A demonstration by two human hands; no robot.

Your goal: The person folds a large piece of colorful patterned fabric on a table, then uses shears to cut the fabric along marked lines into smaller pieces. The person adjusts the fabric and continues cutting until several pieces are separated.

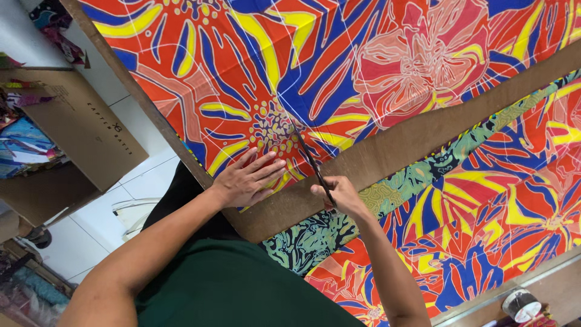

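Left hand (pixel 245 180): fingers spread, pressed flat on fabric (pixel 339 66) | Right hand (pixel 340 192): clenched on scissors (pixel 311 162), blades beyond fingertips | Strip (pixel 399 145): under knuckles | Advice: cloth is best held taut beside blades, cut kept along strip edge.

A brown cardboard box (pixel 72 127) stood at the left edge of the frame, its wide plain flap tilted toward the centre and carrying a small line of dark print and a tiny mark near its middle. The box was open at its left side, where bright folded cloth (pixel 21 145) in blue, pink and green showed inside. A second brown cardboard piece (pixel 36 194) lay just below it, touching its lower edge. No labels, signs or screens could be made out elsewhere
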